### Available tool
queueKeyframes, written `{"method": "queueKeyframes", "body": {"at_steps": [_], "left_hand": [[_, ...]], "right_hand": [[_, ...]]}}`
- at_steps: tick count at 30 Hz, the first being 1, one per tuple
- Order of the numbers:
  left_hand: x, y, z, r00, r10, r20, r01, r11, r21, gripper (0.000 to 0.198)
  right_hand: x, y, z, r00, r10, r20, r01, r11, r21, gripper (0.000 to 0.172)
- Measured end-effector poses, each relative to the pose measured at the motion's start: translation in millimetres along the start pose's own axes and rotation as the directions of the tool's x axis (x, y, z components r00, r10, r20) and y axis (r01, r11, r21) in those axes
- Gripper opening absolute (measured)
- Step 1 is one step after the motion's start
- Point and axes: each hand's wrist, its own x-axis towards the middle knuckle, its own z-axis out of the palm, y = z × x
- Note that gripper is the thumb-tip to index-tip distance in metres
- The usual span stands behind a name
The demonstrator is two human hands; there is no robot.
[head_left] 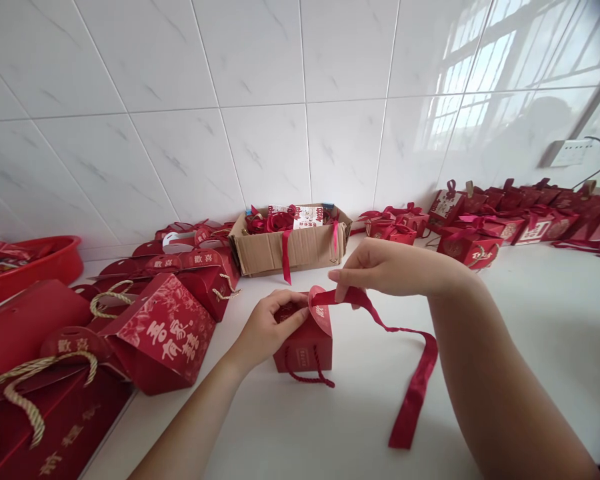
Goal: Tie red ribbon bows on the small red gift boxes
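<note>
A small red gift box point(307, 343) with a dark red cord handle stands on the white table in front of me. My left hand point(275, 327) grips its top, fingers behind and thumb against the rounded flap point(321, 313). A dark red ribbon point(414, 393) comes out at that flap. My right hand point(375, 270) pinches the ribbon just right of the box. From there its long end trails rightward and down onto the table.
An open cardboard box point(285, 252) of ribbons and cards stands by the tiled wall. Larger red gift boxes point(163, 333) crowd the left, beside a red basin point(55, 260). Finished-looking small boxes point(470, 247) with bows line the right back. A socket strip point(570, 153) is on the wall.
</note>
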Motion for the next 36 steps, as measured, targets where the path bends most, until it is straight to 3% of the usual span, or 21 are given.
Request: {"method": "queueKeyframes", "body": {"at_steps": [14, 22, 31, 36], "left_hand": [[-1.1, -1.8, 0.1, 0.997, -0.039, -0.073, 0.03, 0.993, -0.114, 0.015], [-0.5, 0.7, 3.2, 0.994, -0.098, -0.044, 0.09, 0.985, -0.149, 0.026], [0.7, -2.4, 3.7, 0.997, -0.005, -0.071, 0.0, 0.997, -0.075, 0.02], [1.7, -5.2, 0.6, 0.988, -0.059, -0.14, 0.032, 0.981, -0.193, 0.016]], "right_hand": [[7.5, 2.0, 6.5, 1.0, 0.023, 0.02, -0.022, 0.996, -0.081, 0.049], [7.2, 2.6, 7.0, 1.0, -0.011, 0.02, 0.013, 0.996, -0.092, 0.048], [6.6, 0.8, 7.2, 1.0, 0.021, 0.008, -0.02, 0.997, -0.081, 0.047], [11.3, 2.0, 9.2, 0.997, 0.065, -0.041, -0.07, 0.989, -0.131, 0.042]]}}
